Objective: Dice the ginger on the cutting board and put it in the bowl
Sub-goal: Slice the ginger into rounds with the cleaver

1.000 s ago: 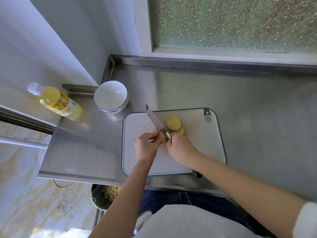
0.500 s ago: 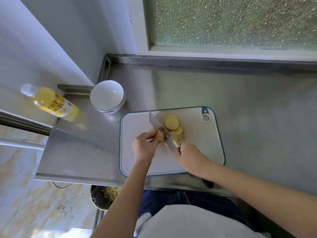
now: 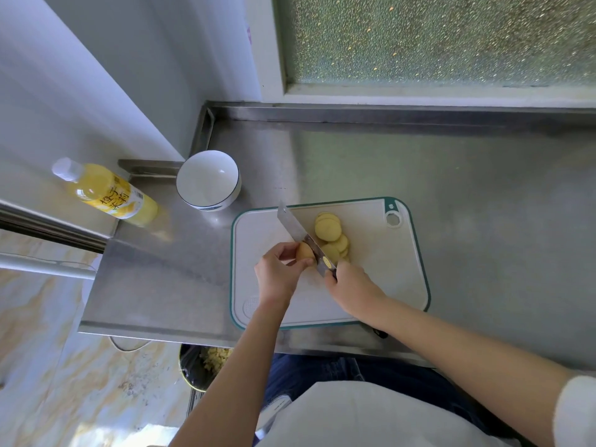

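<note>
On the cutting board [image 3: 264, 298] by the surface's front edge, the right hand [image 3: 351, 287] grips the knife [image 3: 301, 237]; left hand [image 3: 279, 274] fingers pinch the ginger [image 3: 304, 251] beside cut slices [image 3: 330, 233]. The bowl [image 3: 208, 179] stands toward the back left corner.

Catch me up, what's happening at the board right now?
A person is slicing ginger on the cutting board. The left hand pins the remaining ginger piece; the right hand holds the knife, blade against it. Round slices are piled just right of the blade, none diced yet. The white bowl, off the board's far-left corner, is empty.
</note>
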Action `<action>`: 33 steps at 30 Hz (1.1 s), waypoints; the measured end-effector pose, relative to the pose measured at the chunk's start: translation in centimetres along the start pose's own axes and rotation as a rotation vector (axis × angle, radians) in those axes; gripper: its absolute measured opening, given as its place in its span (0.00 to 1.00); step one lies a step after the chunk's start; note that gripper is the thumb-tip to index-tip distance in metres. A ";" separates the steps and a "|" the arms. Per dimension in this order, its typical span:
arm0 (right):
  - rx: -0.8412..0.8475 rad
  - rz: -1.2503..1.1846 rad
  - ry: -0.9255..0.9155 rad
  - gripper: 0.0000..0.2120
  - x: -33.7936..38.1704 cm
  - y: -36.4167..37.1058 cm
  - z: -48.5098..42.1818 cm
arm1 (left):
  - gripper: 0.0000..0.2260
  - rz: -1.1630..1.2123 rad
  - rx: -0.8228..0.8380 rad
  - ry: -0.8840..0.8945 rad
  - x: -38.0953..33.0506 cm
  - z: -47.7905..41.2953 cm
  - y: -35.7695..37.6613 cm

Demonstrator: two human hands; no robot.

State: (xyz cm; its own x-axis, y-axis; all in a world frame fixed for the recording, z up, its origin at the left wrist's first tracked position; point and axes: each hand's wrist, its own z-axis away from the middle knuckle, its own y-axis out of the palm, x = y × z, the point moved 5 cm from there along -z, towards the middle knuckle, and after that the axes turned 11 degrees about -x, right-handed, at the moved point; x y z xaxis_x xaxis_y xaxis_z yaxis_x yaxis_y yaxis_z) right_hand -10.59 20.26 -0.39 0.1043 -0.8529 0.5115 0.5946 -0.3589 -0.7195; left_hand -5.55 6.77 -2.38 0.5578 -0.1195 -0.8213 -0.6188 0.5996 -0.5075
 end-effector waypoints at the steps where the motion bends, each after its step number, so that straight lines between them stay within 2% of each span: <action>1: -0.001 -0.006 -0.006 0.17 -0.1 -0.1 -0.1 | 0.14 0.003 0.002 0.004 0.0 0.0 0.0; 7: -0.025 -0.012 -0.015 0.12 -1.2 -1.0 -1.2 | 0.19 -0.009 0.015 0.058 0.4 0.3 0.2; 12: -0.073 -0.008 0.001 0.13 -2.0 -2.4 -2.4 | 0.18 0.000 -0.001 0.055 0.4 0.4 0.2; 15: -0.066 -0.019 -0.002 0.10 -1.9 -2.7 -2.3 | 0.17 0.038 -0.019 0.022 0.5 0.6 0.2; 19: -0.074 -0.031 -0.037 0.18 -1.5 -2.8 -1.4 | 0.15 0.033 -0.038 -0.001 0.6 0.6 0.1; 22: -0.071 -0.024 -0.046 0.18 -1.3 -2.8 -1.0 | 0.17 0.014 -0.008 0.056 0.4 0.5 0.3; 26: -0.063 -0.044 -0.048 0.18 -1.4 -2.9 -0.9 | 0.11 -0.062 -0.011 0.077 0.4 0.5 0.1; 30: -0.074 -0.048 -0.061 0.18 -1.5 -3.1 -0.9 | 0.11 -0.090 -0.026 0.083 1.4 0.7 0.2; 33: -0.057 -0.041 -0.052 0.18 -1.7 -2.9 -0.7 | 0.08 -0.050 0.010 0.054 1.8 1.3 0.5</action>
State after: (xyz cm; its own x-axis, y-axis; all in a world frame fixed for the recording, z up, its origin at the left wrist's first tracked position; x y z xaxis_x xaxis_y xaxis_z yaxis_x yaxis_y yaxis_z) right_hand -13.08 22.46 0.47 0.1227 -0.8169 0.5636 0.5533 -0.4152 -0.7222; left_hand -4.14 7.88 -3.81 0.5572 -0.1914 -0.8080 -0.5854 0.5995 -0.5457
